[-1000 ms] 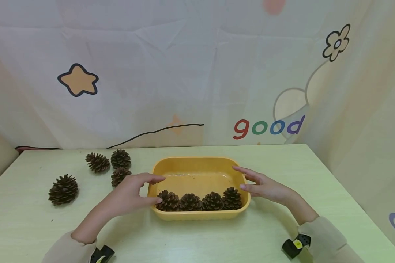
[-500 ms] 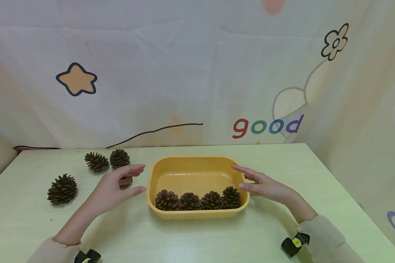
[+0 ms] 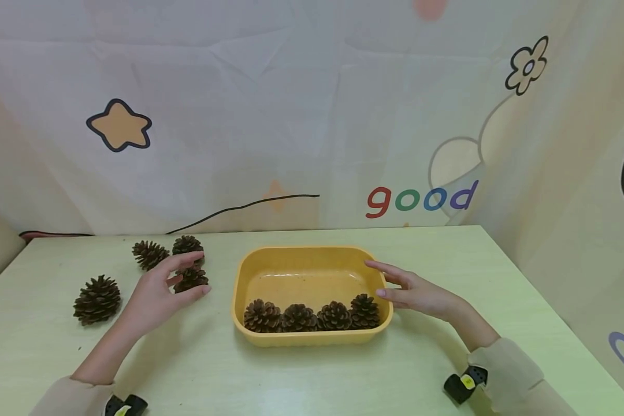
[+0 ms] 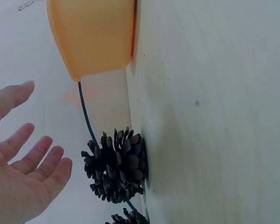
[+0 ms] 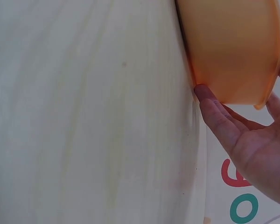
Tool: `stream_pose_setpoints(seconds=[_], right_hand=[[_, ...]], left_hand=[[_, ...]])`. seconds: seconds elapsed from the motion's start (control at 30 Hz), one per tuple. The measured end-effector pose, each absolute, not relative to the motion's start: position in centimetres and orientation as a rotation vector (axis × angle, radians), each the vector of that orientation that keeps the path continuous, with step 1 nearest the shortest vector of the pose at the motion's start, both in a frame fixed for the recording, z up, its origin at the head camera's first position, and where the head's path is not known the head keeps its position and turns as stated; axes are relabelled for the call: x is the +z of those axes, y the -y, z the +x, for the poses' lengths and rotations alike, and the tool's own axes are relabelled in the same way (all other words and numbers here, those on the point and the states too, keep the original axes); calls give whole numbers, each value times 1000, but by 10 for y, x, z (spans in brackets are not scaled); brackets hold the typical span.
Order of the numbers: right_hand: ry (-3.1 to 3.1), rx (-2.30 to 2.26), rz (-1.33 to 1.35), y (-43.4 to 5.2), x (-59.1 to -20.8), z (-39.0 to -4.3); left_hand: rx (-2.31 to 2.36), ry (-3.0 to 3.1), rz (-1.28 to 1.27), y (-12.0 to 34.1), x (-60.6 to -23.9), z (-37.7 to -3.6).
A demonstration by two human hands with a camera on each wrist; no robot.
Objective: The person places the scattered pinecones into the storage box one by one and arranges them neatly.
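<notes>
My left hand [image 3: 153, 292] has left the yellow tray [image 3: 312, 341] and moved toward the left part of the worktop [image 3: 312, 375], where it now cups around a loose pine cone [image 3: 190, 279]. Its fingers [image 4: 35, 154] are spread and only slightly bent; they hold nothing yet. My right hand [image 3: 413, 292] has stayed at the right rim of the tray, fingers straight and touching it, steadying it. Four cones [image 3: 312, 316] lie in a row along the near wall of the tray, so I judge that the next cone is about to be picked up.
</notes>
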State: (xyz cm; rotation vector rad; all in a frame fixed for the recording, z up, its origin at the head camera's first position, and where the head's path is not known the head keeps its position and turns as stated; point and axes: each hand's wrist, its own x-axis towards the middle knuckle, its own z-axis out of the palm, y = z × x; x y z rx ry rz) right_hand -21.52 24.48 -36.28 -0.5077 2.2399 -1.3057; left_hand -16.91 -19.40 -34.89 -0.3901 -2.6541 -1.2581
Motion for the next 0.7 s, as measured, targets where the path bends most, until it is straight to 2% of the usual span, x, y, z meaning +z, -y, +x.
stream_pose_setpoints(seconds=[0.7], right_hand=[[-2235, -1298, -522, -245, -363, -216]], left_hand=[[-1352, 2798, -200, 215, -353, -186]])
